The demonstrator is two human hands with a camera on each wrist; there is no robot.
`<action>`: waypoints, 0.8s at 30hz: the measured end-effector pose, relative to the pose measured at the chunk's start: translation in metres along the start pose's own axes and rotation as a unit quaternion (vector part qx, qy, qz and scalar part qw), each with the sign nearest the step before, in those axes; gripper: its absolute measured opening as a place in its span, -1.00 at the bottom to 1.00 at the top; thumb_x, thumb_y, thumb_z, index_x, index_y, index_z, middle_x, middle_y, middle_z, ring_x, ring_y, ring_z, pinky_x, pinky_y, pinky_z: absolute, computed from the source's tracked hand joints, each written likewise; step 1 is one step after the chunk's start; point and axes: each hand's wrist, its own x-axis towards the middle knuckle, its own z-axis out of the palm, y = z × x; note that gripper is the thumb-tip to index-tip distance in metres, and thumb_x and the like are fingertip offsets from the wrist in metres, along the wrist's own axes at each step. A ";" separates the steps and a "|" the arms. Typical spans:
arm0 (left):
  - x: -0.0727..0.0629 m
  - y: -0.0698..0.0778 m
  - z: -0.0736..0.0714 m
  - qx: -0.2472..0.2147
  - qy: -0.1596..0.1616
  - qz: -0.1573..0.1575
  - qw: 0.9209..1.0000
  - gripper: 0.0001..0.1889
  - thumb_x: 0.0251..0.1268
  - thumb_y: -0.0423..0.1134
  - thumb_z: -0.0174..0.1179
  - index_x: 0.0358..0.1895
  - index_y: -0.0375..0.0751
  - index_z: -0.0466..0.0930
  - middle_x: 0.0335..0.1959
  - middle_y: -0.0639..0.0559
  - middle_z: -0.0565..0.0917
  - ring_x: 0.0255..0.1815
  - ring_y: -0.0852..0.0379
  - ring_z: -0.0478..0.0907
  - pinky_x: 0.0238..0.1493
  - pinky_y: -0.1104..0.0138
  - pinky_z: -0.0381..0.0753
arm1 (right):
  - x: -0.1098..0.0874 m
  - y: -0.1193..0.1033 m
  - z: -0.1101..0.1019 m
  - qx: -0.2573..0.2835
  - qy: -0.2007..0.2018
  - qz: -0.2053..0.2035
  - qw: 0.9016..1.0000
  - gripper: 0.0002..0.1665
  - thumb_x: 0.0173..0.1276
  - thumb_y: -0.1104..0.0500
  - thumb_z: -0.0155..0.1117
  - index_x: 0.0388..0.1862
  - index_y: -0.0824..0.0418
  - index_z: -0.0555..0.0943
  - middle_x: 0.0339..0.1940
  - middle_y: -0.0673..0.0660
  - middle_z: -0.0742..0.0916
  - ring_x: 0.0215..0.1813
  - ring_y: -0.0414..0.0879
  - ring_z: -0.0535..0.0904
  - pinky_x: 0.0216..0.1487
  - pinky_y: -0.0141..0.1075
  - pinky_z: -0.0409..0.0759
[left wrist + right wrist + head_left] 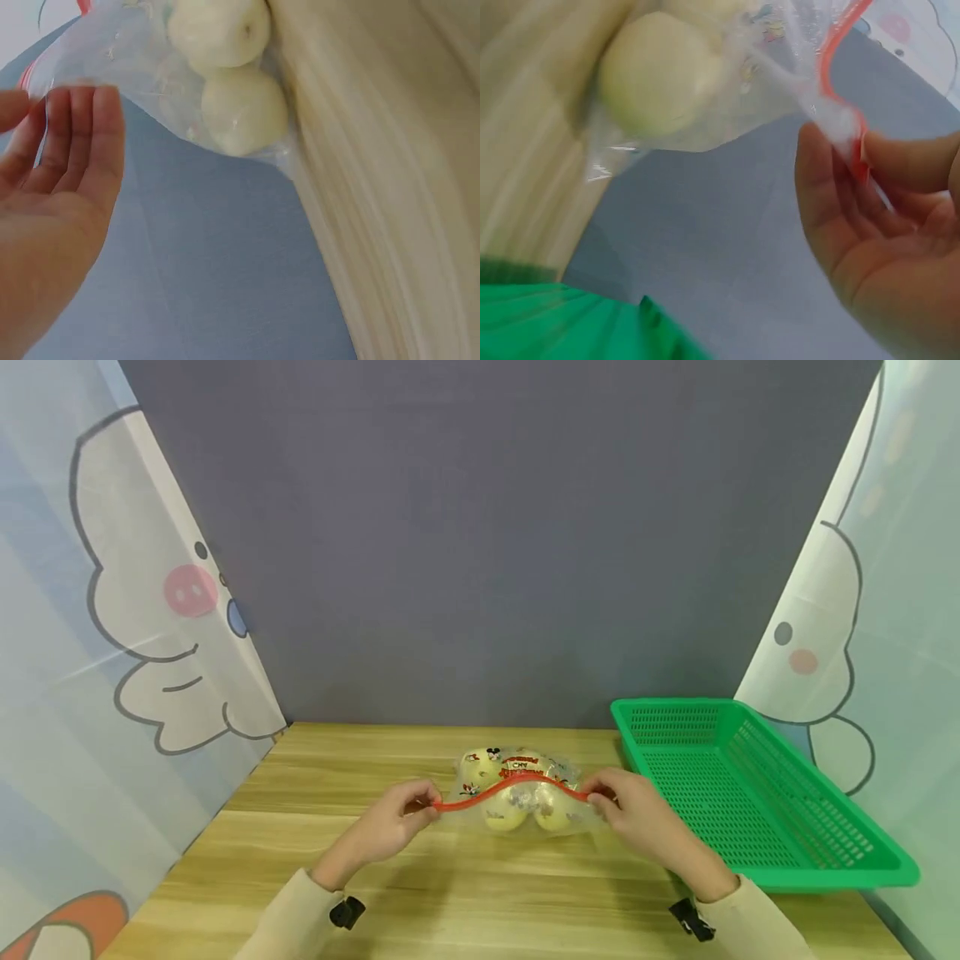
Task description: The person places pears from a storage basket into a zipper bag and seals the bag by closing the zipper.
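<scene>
A clear zip bag with a red zip strip and printed cartoon figures stands on the wooden table, holding several pale yellow, round fruits. My left hand pinches the left end of the red strip. At the strip's other end, my right hand pinches it between thumb and fingers. The strip bows upward in the middle between the hands. In the left wrist view two of the fruits press against the bag's wall near the table. The right wrist view shows the red strip under my right thumb.
A green plastic basket with slotted sides sits on the right of the table, close to my right forearm. Behind the wooden table rises a dark grey panel, with cartoon-printed curtains on both sides.
</scene>
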 end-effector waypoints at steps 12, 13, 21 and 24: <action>-0.023 0.013 0.010 0.072 -0.179 -0.027 0.981 -0.79 -0.03 -0.52 0.06 -0.47 -0.09 0.54 -0.47 0.28 0.48 -0.39 0.36 0.41 -0.24 0.38 0.54 | -0.046 0.015 0.002 0.016 -0.157 -0.056 0.986 -0.71 0.38 0.41 0.23 -0.30 -0.02 0.62 -0.39 -0.21 0.59 -0.34 -0.36 0.44 -0.34 -0.37 0.47; -0.024 0.015 0.010 0.076 -0.187 -0.036 0.979 -0.77 -0.02 -0.52 0.05 -0.46 -0.08 0.56 -0.46 0.29 0.49 -0.38 0.36 0.42 -0.24 0.38 0.53 | -0.048 0.016 0.003 0.015 -0.169 -0.062 0.984 -0.71 0.36 0.40 0.24 -0.31 -0.03 0.62 -0.40 -0.23 0.59 -0.33 -0.38 0.44 -0.33 -0.37 0.48; -0.019 0.031 0.002 0.090 -0.155 -0.070 0.981 -0.76 0.21 -0.50 -0.01 -0.31 -0.13 0.62 -0.36 0.18 0.59 -0.32 0.30 0.48 -0.19 0.31 0.56 | -0.047 0.006 -0.002 0.013 -0.169 -0.071 0.983 -0.91 0.46 0.15 0.31 -0.26 -0.07 0.68 -0.39 -0.32 0.61 -0.31 -0.42 0.49 -0.33 -0.38 0.52; -0.014 0.036 0.000 0.120 -0.087 -0.051 0.988 -0.78 0.29 -0.48 0.02 -0.20 -0.16 0.63 -0.29 0.13 0.62 -0.25 0.26 0.52 -0.15 0.27 0.59 | -0.039 -0.002 -0.009 0.010 -0.140 -0.051 0.989 -0.92 0.50 0.09 0.28 -0.19 0.00 0.71 -0.35 -0.28 0.66 -0.30 -0.40 0.53 -0.33 -0.36 0.55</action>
